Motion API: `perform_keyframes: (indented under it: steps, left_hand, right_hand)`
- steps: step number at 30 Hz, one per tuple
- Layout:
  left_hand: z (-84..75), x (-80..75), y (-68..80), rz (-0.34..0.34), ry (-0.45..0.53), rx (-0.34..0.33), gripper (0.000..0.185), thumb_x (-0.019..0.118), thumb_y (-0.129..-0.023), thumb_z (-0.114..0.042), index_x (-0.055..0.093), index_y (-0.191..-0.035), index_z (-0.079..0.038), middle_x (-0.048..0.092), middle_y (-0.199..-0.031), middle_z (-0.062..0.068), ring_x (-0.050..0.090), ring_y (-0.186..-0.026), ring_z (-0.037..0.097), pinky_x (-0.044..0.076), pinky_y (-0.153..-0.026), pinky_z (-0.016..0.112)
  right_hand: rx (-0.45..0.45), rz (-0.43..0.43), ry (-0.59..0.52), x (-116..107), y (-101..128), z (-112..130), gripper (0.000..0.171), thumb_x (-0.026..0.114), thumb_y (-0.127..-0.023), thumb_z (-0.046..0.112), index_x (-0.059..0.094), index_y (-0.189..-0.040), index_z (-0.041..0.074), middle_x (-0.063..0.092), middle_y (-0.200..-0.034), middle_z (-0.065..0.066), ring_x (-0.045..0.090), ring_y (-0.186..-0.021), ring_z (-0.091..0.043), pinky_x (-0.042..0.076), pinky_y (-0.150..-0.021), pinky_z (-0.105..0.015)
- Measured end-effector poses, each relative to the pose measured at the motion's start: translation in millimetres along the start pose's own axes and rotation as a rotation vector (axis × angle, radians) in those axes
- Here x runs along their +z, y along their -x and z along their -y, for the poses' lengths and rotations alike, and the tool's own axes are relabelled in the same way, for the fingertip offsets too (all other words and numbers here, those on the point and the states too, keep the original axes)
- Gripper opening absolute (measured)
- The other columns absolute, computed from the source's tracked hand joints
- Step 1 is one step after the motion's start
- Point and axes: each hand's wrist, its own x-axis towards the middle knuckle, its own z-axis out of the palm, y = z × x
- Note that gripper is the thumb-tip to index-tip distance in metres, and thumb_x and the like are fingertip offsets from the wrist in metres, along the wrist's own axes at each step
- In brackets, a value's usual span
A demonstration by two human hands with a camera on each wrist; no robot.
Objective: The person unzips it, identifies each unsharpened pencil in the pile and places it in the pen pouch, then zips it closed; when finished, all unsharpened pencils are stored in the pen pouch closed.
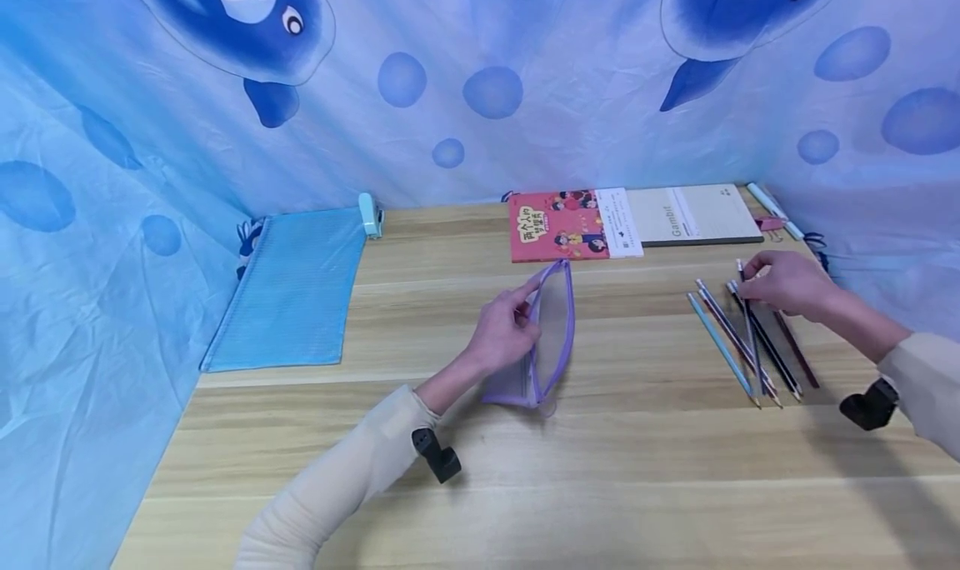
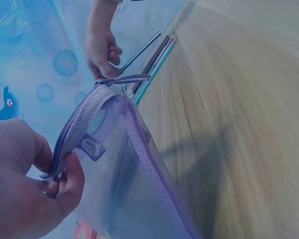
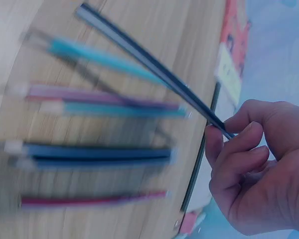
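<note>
A: Please tell me, what do you have in the two hands?

B: In the right hand point(image 1: 789, 285) I have a slim, straight, dark pencil point(image 3: 144, 60), pinched near one end between thumb and fingers. It is above the loose coloured pencils point(image 3: 99, 151), toward the right edge of the wood-grained table point(image 1: 630, 470). In the left hand point(image 1: 504, 332) I pinch the zipped rim of a soft, see-through mesh pouch with purple trim point(image 2: 154, 199), well inside the edges of the table. The mouth of the pouch stands open.

A: And what worries you from here?

B: First, my grip. I hold the pencil only by its end, so I think the long free part could swing or slip, if something knocks it. The loose pencils lie close together below; a low sweep of the hand could push them, and they could roll apart. From the blurred right wrist view I cannot tell if the held pencil touches one of them.

A: Is the pouch safe?

B: Not completely, in my judgement. If the left pinch becomes loose, the soft mesh could fold and the mouth would close. Also, a pencil coming at a bad angle could catch on the zip.
</note>
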Motion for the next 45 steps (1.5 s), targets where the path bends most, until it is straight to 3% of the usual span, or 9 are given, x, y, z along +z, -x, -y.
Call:
perform_keyframes:
  steps: [4, 8, 15, 22, 28, 33, 40, 45]
  left_hand:
    - [0.0, 0.5, 0.1, -0.002, 0.0, -0.007, 0.071, 0.059, -0.078, 0.008, 0.048, -0.147, -0.004, 0.058, -0.094, 0.011, 0.056, -0.081, 0.017, 0.05, -0.069, 0.025]
    - [-0.3, 0.4, 0.0, -0.006, 0.004, -0.01, 0.071, 0.06, -0.078, 0.007, 0.048, -0.147, -0.004, 0.058, -0.094, 0.011, 0.056, -0.08, 0.016, 0.05, -0.068, 0.024]
    - [0.3, 0.5, -0.2, -0.011, -0.006, 0.002, 0.071, 0.06, -0.078, 0.007, 0.049, -0.147, -0.003, 0.058, -0.092, 0.009, 0.056, -0.08, 0.016, 0.05, -0.07, 0.025]
    - [0.0, -1.6, -0.8, -0.019, -0.009, 0.01, 0.072, 0.06, -0.077, 0.009, 0.047, -0.147, -0.002, 0.058, -0.093, 0.011, 0.057, -0.08, 0.018, 0.052, -0.07, 0.025]
    - [0.1, -2.8, -0.3, -0.03, -0.015, 0.018, 0.07, 0.06, -0.078, 0.01, 0.048, -0.146, 0.0, 0.059, -0.095, 0.016, 0.057, -0.081, 0.019, 0.052, -0.07, 0.024]
    - [0.1, -3.1, 0.1, -0.039, -0.024, 0.025, 0.07, 0.06, -0.077, 0.009, 0.049, -0.145, -0.001, 0.059, -0.093, 0.015, 0.057, -0.08, 0.018, 0.051, -0.069, 0.024]
    - [1.0, -3.2, 0.0, -0.046, -0.02, 0.042, 0.07, 0.06, -0.077, 0.009, 0.05, -0.145, 0.0, 0.06, -0.092, 0.016, 0.057, -0.078, 0.018, 0.052, -0.068, 0.025]
    - [1.6, -1.8, -0.2, -0.048, -0.023, 0.053, 0.069, 0.061, -0.078, 0.009, 0.049, -0.145, 0.0, 0.061, -0.092, 0.017, 0.057, -0.077, 0.018, 0.051, -0.067, 0.025]
  right_hand:
    - [0.034, 0.044, -0.114, 7, -1, 20, 0.039, 0.061, -0.093, 0.018, 0.043, -0.117, -0.008, 0.055, -0.064, -0.001, 0.037, -0.046, -0.01, 0.035, -0.042, -0.028]
    - [0.044, 0.03, -0.217, 11, -1, 45, 0.04, 0.058, -0.094, 0.017, 0.04, -0.122, -0.005, 0.051, -0.065, 0.001, 0.034, -0.047, -0.009, 0.031, -0.043, -0.028]
    - [0.016, 0.002, -0.447, 22, 0, 95, 0.032, 0.056, -0.095, 0.013, 0.038, -0.119, 0.001, 0.06, -0.08, -0.002, 0.036, -0.05, -0.009, 0.03, -0.044, -0.025]
    - [-0.001, 0.02, -0.561, 48, -5, 139, 0.034, 0.054, -0.094, 0.009, 0.037, -0.121, 0.002, 0.061, -0.093, -0.011, 0.034, -0.052, -0.011, 0.028, -0.045, -0.025]
    - [-0.042, 0.055, -0.654, 71, -10, 168, 0.029, 0.057, -0.093, 0.007, 0.039, -0.115, 0.005, 0.063, -0.087, -0.009, 0.033, -0.05, -0.01, 0.026, -0.045, -0.024]
    - [-0.074, 0.063, -0.688, 89, -15, 182, 0.025, 0.057, -0.092, 0.004, 0.039, -0.109, 0.004, 0.062, -0.078, -0.005, 0.036, -0.049, -0.009, 0.026, -0.044, -0.023]
    - [-0.032, 0.097, -0.663, 107, -17, 190, 0.028, 0.058, -0.092, 0.004, 0.04, -0.113, 0.004, 0.067, -0.081, -0.009, 0.038, -0.05, -0.01, 0.027, -0.043, -0.022]
    - [-0.052, 0.117, -0.612, 115, -16, 192, 0.025, 0.059, -0.092, 0.003, 0.043, -0.112, 0.002, 0.066, -0.079, -0.01, 0.042, -0.049, -0.011, 0.031, -0.041, -0.022]
